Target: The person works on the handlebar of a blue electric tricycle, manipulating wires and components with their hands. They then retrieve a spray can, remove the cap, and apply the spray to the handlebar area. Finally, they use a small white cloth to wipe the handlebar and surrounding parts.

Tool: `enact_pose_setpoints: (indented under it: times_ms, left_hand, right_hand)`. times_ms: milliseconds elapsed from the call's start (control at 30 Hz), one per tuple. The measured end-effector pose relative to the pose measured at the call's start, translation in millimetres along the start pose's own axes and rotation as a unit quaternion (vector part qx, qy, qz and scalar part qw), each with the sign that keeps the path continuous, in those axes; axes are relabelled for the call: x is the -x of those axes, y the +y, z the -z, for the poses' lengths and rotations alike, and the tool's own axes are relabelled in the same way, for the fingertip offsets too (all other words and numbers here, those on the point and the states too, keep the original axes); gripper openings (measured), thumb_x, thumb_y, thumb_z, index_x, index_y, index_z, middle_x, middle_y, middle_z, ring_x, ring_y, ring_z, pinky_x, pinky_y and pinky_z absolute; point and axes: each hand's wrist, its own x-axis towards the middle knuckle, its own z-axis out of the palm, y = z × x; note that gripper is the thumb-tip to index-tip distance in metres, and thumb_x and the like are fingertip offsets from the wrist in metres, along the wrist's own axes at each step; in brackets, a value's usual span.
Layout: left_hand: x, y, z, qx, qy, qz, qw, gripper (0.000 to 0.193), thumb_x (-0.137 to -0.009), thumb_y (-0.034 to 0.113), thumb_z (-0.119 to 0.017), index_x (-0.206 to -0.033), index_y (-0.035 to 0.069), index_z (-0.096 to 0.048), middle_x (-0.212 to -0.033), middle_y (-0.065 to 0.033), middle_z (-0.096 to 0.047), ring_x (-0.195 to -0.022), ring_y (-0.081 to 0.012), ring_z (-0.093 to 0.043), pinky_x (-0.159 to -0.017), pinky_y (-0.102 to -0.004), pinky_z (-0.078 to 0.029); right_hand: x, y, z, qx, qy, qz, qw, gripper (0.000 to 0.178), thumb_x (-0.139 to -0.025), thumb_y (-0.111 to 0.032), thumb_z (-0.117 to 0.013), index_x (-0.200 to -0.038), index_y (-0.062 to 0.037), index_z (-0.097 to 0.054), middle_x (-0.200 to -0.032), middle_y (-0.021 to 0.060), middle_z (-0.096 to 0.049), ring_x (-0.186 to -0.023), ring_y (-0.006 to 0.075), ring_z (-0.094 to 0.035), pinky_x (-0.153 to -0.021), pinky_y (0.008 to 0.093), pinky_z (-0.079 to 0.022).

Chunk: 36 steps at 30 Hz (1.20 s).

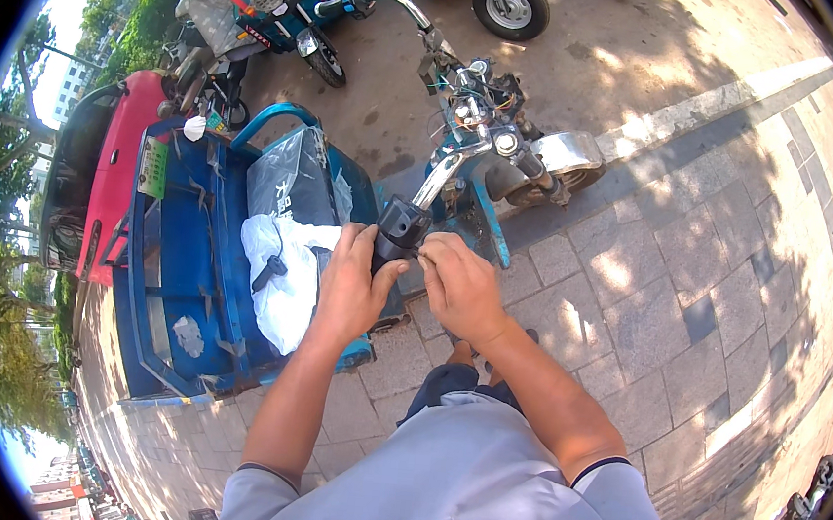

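A blue cargo tricycle stands before me, its chrome handlebar (452, 164) reaching toward me. On the bar's near end sits a black switch housing (403, 225) with a black grip below it. My left hand (345, 282) is closed around the grip, thumb along its near side. Just right of the housing, my right hand (461, 286) is pinched, its fingertips against or very near the housing's edge. Whatever those fingertips hold is too small to make out. Farther up the bar, bare wires and fittings (478, 95) show at the stripped steering head.
The tricycle's blue cargo bed (200, 271) lies at left, with a white plastic bag (279, 298) and a plastic-wrapped seat-like box (290, 175) beside it. A silver-fendered front wheel (568, 164) stands ahead. Beyond are a red vehicle (128, 156), other tricycles (326, 49) and a stone curb (717, 108).
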Motion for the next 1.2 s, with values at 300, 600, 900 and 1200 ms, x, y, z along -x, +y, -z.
enact_pose_setpoints:
  times_ms: [300,600,900,1200]
  left_hand:
    - [-0.1,0.5,1.3,-0.001,0.002,-0.004,1.0,0.055,-0.091,0.019,-0.078,-0.13,-0.012,-0.056,-0.121,-0.0236,-0.057,-0.106,-0.0451,-0.062,-0.09,-0.0465,-0.052]
    - [0.1,-0.1,-0.2,0.003,0.007,-0.001,1.0,0.055,-0.09,0.017,-0.08,-0.13,-0.012,-0.056,-0.12,-0.0239,-0.056,-0.107,-0.0448,-0.061,-0.092,-0.0443,-0.051]
    - [0.1,0.7,0.5,-0.003,0.008,-0.008,1.0,0.056,-0.091,0.02,-0.079,-0.13,-0.012,-0.056,-0.121,-0.0238,-0.057,-0.107,-0.0452,-0.062,-0.089,-0.047,-0.052]
    - [0.1,0.8,-0.4,0.004,0.006,0.001,1.0,0.055,-0.091,0.018,-0.079,-0.129,-0.013,-0.056,-0.12,-0.0237,-0.056,-0.104,-0.0438,-0.061,-0.09,-0.0435,-0.051]
  right_hand:
    - [7.0,-3.7,-4.5,-0.022,0.006,-0.025,0.999,0.021,-0.089,0.002,-0.069,-0.108,-0.0003,-0.062,-0.108,0.0144,-0.068,-0.09,0.0342,-0.07,-0.076,0.0404,-0.058]
    - [6.4,-7.7,-2.3,0.028,-0.012,0.043,0.999,0.024,-0.086,0.002,-0.07,-0.108,-0.0009,-0.063,-0.107,0.0147,-0.067,-0.089,0.0338,-0.071,-0.076,0.0395,-0.06]
    - [3.2,-3.9,-7.8,-0.066,0.047,-0.115,0.99,0.02,-0.087,0.002,-0.073,-0.105,-0.0021,-0.064,-0.106,0.0152,-0.068,-0.09,0.0357,-0.071,-0.076,0.041,-0.059]
    - [0.5,11.6,2.2,-0.186,0.069,-0.261,0.945,0.005,-0.1,0.002,-0.063,-0.104,0.0009,-0.06,-0.097,0.0097,-0.066,-0.075,0.0162,-0.072,-0.064,0.0296,-0.056]
